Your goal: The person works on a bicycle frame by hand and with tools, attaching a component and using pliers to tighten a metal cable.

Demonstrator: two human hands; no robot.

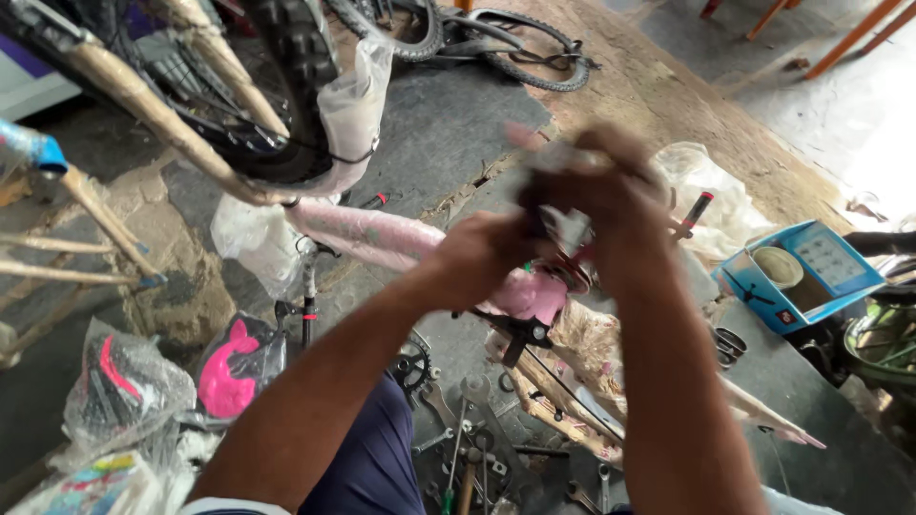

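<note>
In the head view, both hands meet at the centre of the frame over a pink bicycle frame (pixel 382 236) that lies wrapped in clear plastic, running from centre left towards the middle. The left hand (pixel 482 256) is curled shut and pressed against the end of the frame near its head tube, apparently gripping it, while the right hand (pixel 611 205) is closed around a small pale part (pixel 570 229) just above the same spot; motion blur smears the fingers, so what exactly that part is cannot be told. Just below the hands a black crank arm (pixel 520 334) sticks out, and further down, at the bottom centre, wrenches and loose tools (pixel 468 429) lie scattered on the floor (pixel 458 124). A wrapped wheel (pixel 296 86) stands at the upper left, and an open blue box (pixel 801 272) sits at the right. The risk here is mainly a slip: the plastic wrap gives a poor hold, so the frame could twist under the left hand and the small part could drop among the tools, where it would be hard to find. The crank arm also sits close enough to catch a knuckle or a forearm if the hands jerk downward.
</note>
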